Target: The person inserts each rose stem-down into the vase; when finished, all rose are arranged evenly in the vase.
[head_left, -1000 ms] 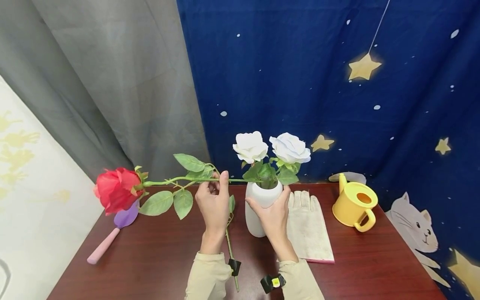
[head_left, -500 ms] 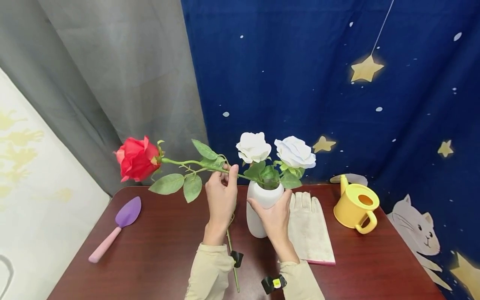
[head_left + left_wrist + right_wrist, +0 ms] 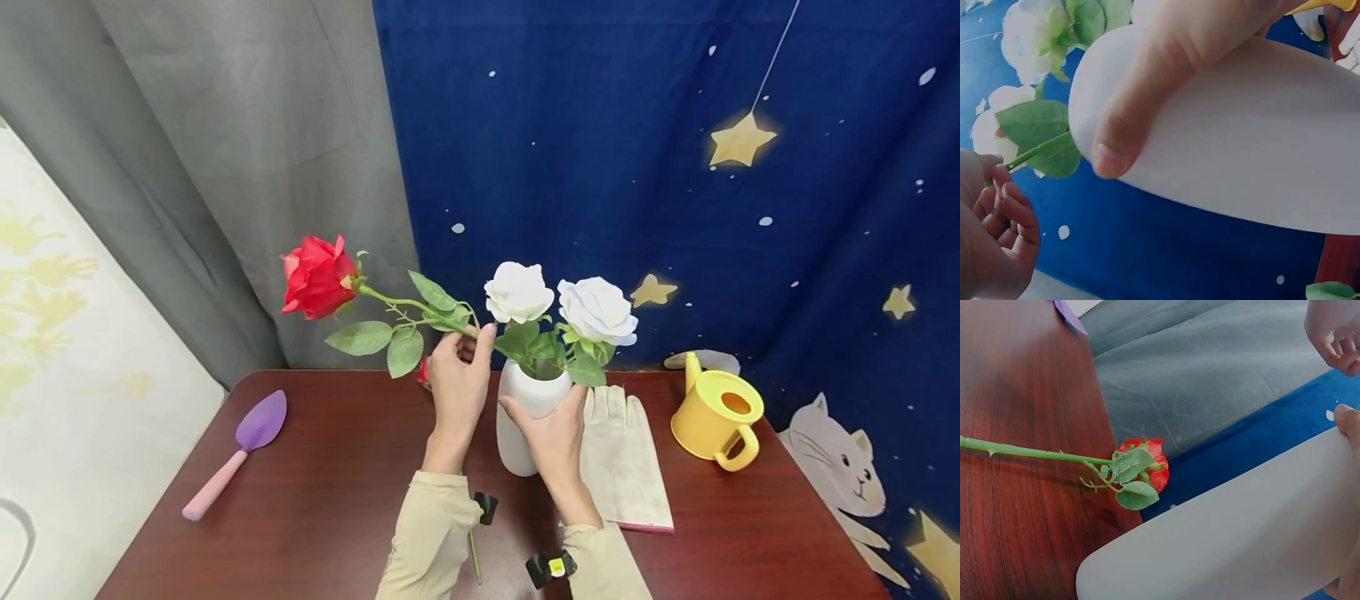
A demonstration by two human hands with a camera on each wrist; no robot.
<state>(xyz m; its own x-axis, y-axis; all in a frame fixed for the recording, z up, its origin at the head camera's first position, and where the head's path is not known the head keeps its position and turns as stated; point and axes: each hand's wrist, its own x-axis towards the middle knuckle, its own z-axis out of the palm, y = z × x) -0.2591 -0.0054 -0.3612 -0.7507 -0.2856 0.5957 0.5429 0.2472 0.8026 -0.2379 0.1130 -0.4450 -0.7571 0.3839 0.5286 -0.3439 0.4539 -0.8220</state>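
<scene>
My left hand (image 3: 459,387) pinches the green stem of a red rose (image 3: 318,277), whose bloom tilts up to the left. The stem runs down to the mouth of a white vase (image 3: 517,442), and in the left wrist view the stem (image 3: 1041,150) reaches the rim. Around the vase's upper body, my right hand (image 3: 557,442) keeps its grip, thumb on the near side. Two white roses (image 3: 519,292) stand in the vase with green leaves. Another red rose (image 3: 1155,465) lies on the table behind the left arm, mostly hidden in the head view.
On the dark red-brown table (image 3: 337,500) a purple trowel (image 3: 261,421) with a pink handle lies at left. Right of the vase is a pale work glove (image 3: 626,467), and farther right a yellow watering can (image 3: 716,412). Grey and blue curtains (image 3: 600,125) hang behind.
The left hand has moved right and slightly up, toward the vase. Its red rose has swung from nearly level to tilted, bloom higher. The right hand stays on the vase.
</scene>
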